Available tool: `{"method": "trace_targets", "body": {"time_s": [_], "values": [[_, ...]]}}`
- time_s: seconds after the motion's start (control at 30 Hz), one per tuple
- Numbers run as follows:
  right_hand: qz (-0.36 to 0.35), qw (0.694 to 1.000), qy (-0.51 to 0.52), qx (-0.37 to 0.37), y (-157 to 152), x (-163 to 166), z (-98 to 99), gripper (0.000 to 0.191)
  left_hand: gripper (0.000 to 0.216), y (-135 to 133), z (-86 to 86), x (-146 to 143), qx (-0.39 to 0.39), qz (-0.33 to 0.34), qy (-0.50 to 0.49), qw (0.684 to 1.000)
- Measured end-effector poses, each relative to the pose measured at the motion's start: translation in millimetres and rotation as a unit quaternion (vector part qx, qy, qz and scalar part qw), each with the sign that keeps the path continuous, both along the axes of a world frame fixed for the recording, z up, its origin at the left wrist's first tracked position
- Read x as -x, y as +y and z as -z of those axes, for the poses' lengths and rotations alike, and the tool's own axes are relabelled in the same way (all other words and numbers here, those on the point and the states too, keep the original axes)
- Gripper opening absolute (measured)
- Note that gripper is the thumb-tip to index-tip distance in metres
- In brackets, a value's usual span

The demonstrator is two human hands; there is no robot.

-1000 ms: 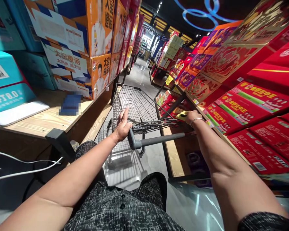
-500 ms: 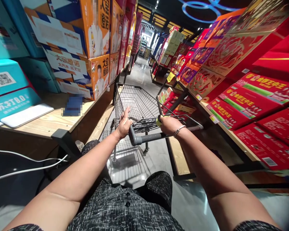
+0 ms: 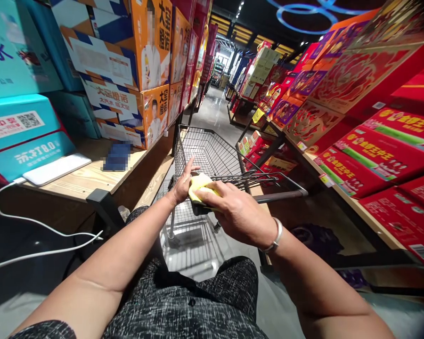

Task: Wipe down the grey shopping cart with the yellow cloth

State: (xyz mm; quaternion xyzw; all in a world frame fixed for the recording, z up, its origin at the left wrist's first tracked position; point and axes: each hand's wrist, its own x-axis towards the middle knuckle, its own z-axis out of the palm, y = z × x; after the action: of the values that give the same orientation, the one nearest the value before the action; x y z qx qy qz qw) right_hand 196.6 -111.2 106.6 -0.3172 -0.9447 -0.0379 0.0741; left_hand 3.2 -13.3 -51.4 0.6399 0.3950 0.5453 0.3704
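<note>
In the head view, a metal wire shopping cart (image 3: 217, 153) stands in front of me with its grey handle bar (image 3: 282, 195) towards my body. My right hand (image 3: 235, 207), with a silver bracelet at the wrist, is closed around a bunched yellow cloth (image 3: 200, 182). It presses the cloth on the left end of the handle bar, hiding that part. My left hand (image 3: 184, 182) rests at the cart's left rear edge, just left of the cloth. Its visible fingers are stretched and apart; the others are hidden.
Stacked orange cartons (image 3: 155, 115) and turquoise boxes (image 3: 28, 141) line the left wooden shelf (image 3: 74, 186). A white phone-like device (image 3: 56, 168) on a white cable lies there beside a blurred dark blue item (image 3: 116, 156). Red boxes (image 3: 371, 150) fill the right shelf. An aisle (image 3: 214, 101) runs ahead.
My right hand, with the yellow cloth, has slid left along the handle bar to its left end, close to my left hand. The left hand stays on the cart. The view has shifted slightly.
</note>
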Motion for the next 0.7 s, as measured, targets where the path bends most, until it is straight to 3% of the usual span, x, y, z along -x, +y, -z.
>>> {"method": "trace_targets", "body": {"time_s": [0.13, 0.27, 0.4, 0.47, 0.53, 0.6, 0.7], "values": [[0.028, 0.999, -0.016, -0.013, 9, -26, 15.6, 0.06, 0.09, 7, -1.9, 12, -0.007, -0.003, 0.006, 1.0], [0.156, 0.987, -0.013, -0.038, 32, -91, 29.4, 0.058, 0.098, 15, -4.0, 27, 0.006, -0.03, 0.011, 0.999], [0.376, 0.925, -0.01, -0.056, 54, -164, 41.9, 0.055, 0.102, 17, -16.0, 38, 0.029, -0.108, -0.001, 0.994], [0.458, 0.887, 0.015, -0.061, 58, -184, 49.1, 0.057, 0.097, 8, -28.1, 38, 0.04, -0.156, -0.003, 0.987], [0.499, 0.862, 0.054, -0.077, 56, -184, 58.0, 0.06, 0.081, -11, -42.3, 33, 0.04, -0.179, -0.01, 0.983], [0.505, 0.853, 0.083, -0.1, 48, -166, 69.2, 0.061, 0.059, -35, -55.5, 26, 0.017, -0.145, -0.019, 0.989], [0.457, 0.871, 0.127, -0.126, 28, -117, 89.0, 0.064, 0.058, -64, -66.9, 15, -0.013, -0.073, 0.016, 0.997]]}}
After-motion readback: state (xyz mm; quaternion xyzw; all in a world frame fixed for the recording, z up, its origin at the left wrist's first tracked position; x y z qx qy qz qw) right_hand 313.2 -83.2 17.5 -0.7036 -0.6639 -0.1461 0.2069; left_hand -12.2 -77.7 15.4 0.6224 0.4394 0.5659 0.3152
